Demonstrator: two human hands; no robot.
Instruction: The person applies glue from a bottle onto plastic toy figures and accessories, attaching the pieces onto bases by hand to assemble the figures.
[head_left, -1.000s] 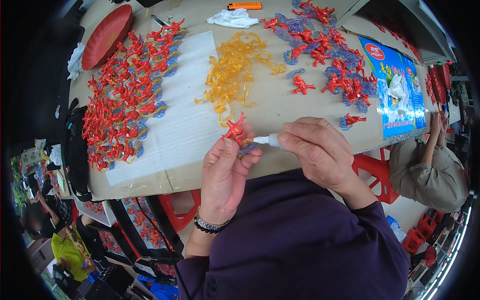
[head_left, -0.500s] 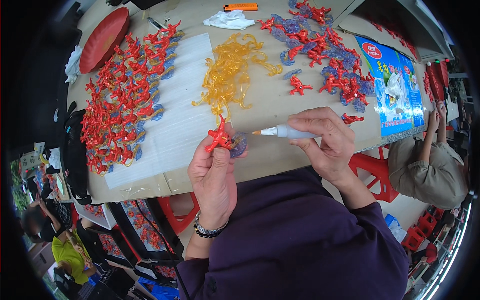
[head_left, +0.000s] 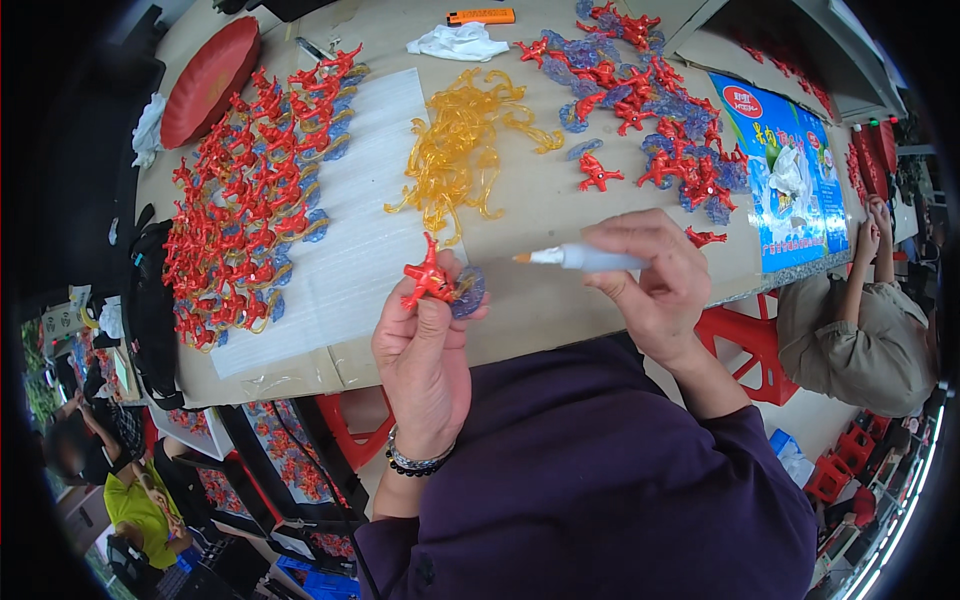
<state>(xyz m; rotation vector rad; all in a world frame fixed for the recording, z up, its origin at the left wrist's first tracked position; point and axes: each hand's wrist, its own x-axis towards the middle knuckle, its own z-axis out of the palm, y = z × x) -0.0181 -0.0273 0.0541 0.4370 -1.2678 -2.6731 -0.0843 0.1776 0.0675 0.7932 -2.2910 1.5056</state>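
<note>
In my left hand I hold a small red figurine between thumb and fingers. A translucent purple-blue base is at its right side. My right hand grips a white glue bottle with a thin brownish tip, which points left toward the figurine and stands apart from it. Beyond my hands lies a heap of translucent yellow curled pieces. Rows of red figurines on bluish bases, with yellow pieces among them, stand on a white foam sheet to the left.
More red figurines with purple-blue bases lie loosely at the right. Behind are a red tray, crumpled tissue and an orange box cutter. A blue printed sheet covers the right edge. A co-worker sits at the right.
The red figurine has tilted a little to the left in my left hand. My right hand has turned the glue bottle slightly, its tip now slightly higher and farther right.
</note>
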